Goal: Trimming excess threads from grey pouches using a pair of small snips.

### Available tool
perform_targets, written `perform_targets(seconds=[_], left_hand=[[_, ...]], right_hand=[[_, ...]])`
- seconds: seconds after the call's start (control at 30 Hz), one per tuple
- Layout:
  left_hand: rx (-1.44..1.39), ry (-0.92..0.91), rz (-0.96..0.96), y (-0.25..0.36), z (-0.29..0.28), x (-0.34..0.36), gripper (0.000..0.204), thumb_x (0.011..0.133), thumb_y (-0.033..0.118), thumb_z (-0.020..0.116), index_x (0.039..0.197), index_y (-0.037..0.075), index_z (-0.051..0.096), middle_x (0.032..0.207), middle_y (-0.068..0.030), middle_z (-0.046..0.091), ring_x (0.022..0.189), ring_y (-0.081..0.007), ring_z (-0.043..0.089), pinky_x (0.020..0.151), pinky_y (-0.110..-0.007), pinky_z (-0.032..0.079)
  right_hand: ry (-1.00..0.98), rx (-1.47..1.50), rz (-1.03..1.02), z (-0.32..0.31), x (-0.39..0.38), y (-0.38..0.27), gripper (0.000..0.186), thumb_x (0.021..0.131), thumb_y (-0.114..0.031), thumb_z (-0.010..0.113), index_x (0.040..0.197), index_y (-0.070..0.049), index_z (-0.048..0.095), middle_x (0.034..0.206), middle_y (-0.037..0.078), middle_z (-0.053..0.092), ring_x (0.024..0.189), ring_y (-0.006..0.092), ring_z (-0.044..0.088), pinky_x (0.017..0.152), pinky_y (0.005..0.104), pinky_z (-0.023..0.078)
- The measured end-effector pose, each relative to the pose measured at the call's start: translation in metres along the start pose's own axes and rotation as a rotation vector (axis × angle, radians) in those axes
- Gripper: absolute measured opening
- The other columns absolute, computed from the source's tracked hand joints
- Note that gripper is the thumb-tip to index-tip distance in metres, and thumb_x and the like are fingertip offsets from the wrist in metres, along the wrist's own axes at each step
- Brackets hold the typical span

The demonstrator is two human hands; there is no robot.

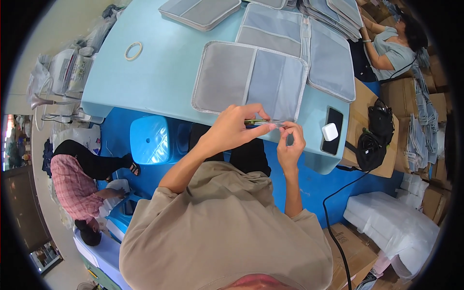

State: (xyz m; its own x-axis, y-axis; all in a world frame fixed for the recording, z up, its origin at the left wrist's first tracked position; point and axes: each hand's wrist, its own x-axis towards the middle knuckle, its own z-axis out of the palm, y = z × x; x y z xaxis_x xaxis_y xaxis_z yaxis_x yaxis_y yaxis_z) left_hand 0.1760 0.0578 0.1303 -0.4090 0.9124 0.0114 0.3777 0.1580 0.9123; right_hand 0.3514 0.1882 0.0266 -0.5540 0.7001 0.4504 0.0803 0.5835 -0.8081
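Head view: I have the left hand (231, 127) gripping small snips (251, 123); the right hand (291, 152) is pinched, on what I can't tell. Toward twelve o'clock on the table (154, 84), the grey fabric panel (249, 79) looks light, floppy; I'd grasp its firmer rim.

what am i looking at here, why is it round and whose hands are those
There's no robot here, just a person's bare hands. A wide fisheye camera on their head looks down, so the picture looks round and straight edges bend.

The left hand holds a slim tool with yellow-green and metal parts. The right hand's fingertips meet near its tip; whether they grip anything is too small to tell.

On the light blue table lie flat grey fabric pieces with pale edging, a ring-shaped roll, and a dark phone with a small white case on it.
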Motion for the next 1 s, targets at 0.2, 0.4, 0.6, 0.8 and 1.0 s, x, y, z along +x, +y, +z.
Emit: perform_targets(seconds=[0.2,0.4,0.6,0.8,1.0], left_hand=[[-0.410,0.067,-0.034,-0.027,0.001,-0.011,0.024,0.099,0.025,0.073,0.100,0.002,0.069,0.064,0.0070,0.054,0.057,-0.0021,0.041,0.049,-0.024,0.031],[-0.727,-0.020,-0.277,-0.045,-0.002,-0.028,0.027,0.105,0.030,0.065,0.106,0.003,0.069,0.064,0.0092,0.042,0.054,-0.0011,0.028,0.049,-0.023,0.023],[-1.163,-0.058,-0.375,-0.049,0.001,-0.034,0.033,0.109,0.033,0.057,0.113,0.002,0.065,0.064,0.0092,0.032,0.053,-0.0019,0.025,0.048,-0.023,0.018],[-1.589,-0.111,-0.352,-0.061,0.011,-0.032,0.038,0.111,0.039,0.048,0.124,0.005,0.063,0.064,0.0087,0.032,0.050,-0.0025,0.027,0.047,-0.021,0.023],[-1.683,-0.156,-0.337,-0.061,0.015,-0.031,0.038,0.112,0.038,0.044,0.124,0.007,0.063,0.064,0.0083,0.033,0.050,-0.0035,0.028,0.048,-0.022,0.026]], right_hand=[[0.050,0.074,0.039,0.006,-0.003,0.001,0.021,0.090,0.008,0.069,0.082,-0.001,0.052,0.097,0.012,0.070,0.089,0.0209,0.064,0.082,0.0345,0.051],[0.040,0.084,0.095,0.011,-0.001,-0.005,0.019,0.091,0.004,0.071,0.086,-0.003,0.054,0.096,0.011,0.071,0.091,0.0191,0.064,0.086,0.0337,0.050],[0.028,0.057,0.091,0.011,0.000,-0.006,0.018,0.091,0.003,0.072,0.086,-0.003,0.055,0.097,0.011,0.071,0.092,0.0191,0.063,0.088,0.0333,0.049],[0.024,0.020,0.074,0.014,0.000,-0.008,0.017,0.090,0.002,0.071,0.085,-0.003,0.057,0.095,0.009,0.072,0.089,0.0193,0.061,0.084,0.0337,0.048],[0.043,0.022,0.071,0.016,-0.001,-0.005,0.016,0.089,0.003,0.071,0.085,-0.003,0.057,0.095,0.008,0.072,0.088,0.0191,0.059,0.082,0.0333,0.048]])
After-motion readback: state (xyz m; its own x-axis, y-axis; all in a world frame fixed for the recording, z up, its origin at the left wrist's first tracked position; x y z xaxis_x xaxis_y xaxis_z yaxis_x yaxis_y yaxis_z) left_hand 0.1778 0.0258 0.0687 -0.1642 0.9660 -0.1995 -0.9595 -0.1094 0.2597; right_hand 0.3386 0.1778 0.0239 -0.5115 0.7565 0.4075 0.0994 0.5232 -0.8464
